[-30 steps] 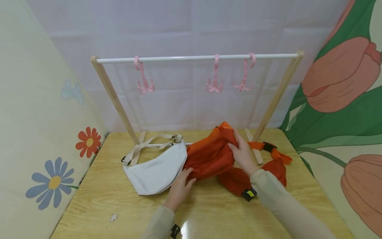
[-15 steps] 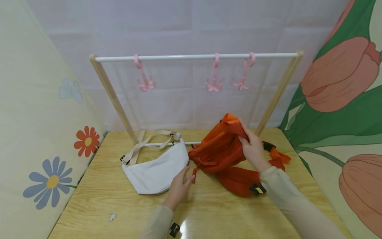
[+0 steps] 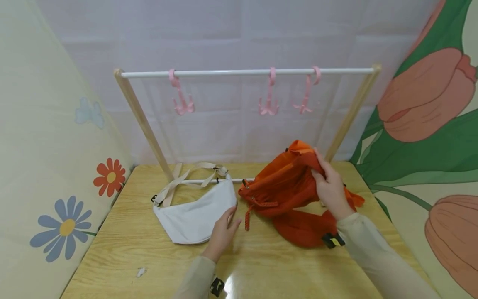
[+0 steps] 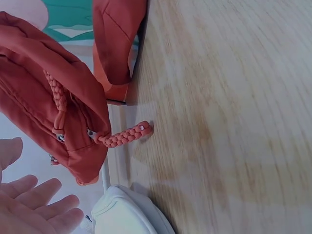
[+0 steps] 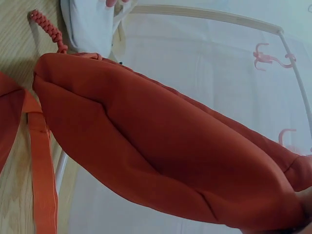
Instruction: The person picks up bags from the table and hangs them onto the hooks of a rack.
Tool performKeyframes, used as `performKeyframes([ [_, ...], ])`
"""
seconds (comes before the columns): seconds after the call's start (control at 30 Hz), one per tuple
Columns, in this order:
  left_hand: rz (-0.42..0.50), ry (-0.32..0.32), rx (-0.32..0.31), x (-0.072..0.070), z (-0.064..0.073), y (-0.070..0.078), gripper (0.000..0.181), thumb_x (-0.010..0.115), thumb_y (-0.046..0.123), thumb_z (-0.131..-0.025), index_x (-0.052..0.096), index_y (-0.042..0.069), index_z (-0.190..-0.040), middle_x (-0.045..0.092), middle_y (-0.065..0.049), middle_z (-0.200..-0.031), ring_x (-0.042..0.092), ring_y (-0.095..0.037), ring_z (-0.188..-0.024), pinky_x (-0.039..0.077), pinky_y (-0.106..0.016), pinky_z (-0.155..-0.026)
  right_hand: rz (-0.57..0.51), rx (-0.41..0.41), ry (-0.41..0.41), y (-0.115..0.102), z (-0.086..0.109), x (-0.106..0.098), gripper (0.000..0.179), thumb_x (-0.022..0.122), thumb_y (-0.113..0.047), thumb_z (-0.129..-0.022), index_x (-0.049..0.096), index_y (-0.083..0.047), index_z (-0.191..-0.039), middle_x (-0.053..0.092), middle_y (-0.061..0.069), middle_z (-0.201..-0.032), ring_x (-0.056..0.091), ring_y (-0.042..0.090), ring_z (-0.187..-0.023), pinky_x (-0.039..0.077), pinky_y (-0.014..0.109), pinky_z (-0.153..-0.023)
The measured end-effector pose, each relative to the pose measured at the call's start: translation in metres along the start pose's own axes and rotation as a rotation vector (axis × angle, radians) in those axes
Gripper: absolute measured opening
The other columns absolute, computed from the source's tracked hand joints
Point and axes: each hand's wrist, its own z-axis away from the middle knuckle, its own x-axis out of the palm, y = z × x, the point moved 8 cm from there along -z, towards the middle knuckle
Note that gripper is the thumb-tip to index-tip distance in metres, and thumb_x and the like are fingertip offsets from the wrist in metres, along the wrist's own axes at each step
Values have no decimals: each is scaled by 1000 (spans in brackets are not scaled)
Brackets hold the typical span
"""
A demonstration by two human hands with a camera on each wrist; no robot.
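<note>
My right hand (image 3: 330,189) grips the upper right end of an orange-red crossbody bag (image 3: 285,187), raising that end so the bag slants. Braided zipper pulls hang from its lower left end, one (image 4: 124,136) dangling by the tabletop in the left wrist view. In the right wrist view the bag (image 5: 161,131) fills the middle and hides most of that hand. My left hand (image 3: 222,234) is beside the right edge of a white crossbody bag (image 3: 198,220) lying on the table; in the left wrist view its fingers (image 4: 41,192) are extended and hold nothing.
Behind the bags stands a rack with a white rail (image 3: 224,73) and wooden posts. Three pink hooks, including a left one (image 3: 183,104), hang from it. A wide red fabric piece (image 3: 302,230) with a black buckle (image 3: 332,241) lies under the raised bag on the wooden table (image 3: 261,270).
My right hand has raised the orange-red bag's end and carried it rightward. My left hand has let go of the bag's lower end, and the zipper pulls now show.
</note>
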Motion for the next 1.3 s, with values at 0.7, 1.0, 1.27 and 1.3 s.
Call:
performKeyframes([
  [0.7, 187, 84, -159, -11, -7, -10, 62, 60, 23, -97, 35, -17, -138, 48, -36, -132, 49, -50, -120, 39, -58, -100, -129, -63, 84, -9, 9, -12, 56, 48, 3, -99, 35, -12, -151, 39, 17, -150, 45, 2, -122, 39, 9, -91],
  [1.0, 386, 112, -320, -7, -8, -16, 75, 52, 28, -99, 17, -22, -142, 37, -42, -138, 40, -50, -128, 32, -53, -107, -189, 7, 71, -14, 9, -12, 55, 44, 3, -100, 31, -9, -152, 40, 23, -146, 48, 16, -124, 42, 10, -88],
  [1.27, 526, 32, -312, 2, -11, -19, 74, 52, 26, -100, 13, -18, -145, 36, -38, -142, 38, -42, -133, 32, -50, -108, -336, 55, 62, -21, 10, -8, 55, 43, -2, -102, 27, -9, -154, 32, 26, -150, 42, 30, -131, 44, 12, -89],
  [1.3, 546, 27, -306, 2, -12, -18, 73, 52, 25, -100, 13, -17, -146, 37, -37, -141, 42, -39, -131, 35, -48, -107, -372, 63, 60, -21, 11, -7, 55, 43, -3, -102, 26, -9, -154, 31, 27, -151, 41, 31, -132, 44, 12, -89],
])
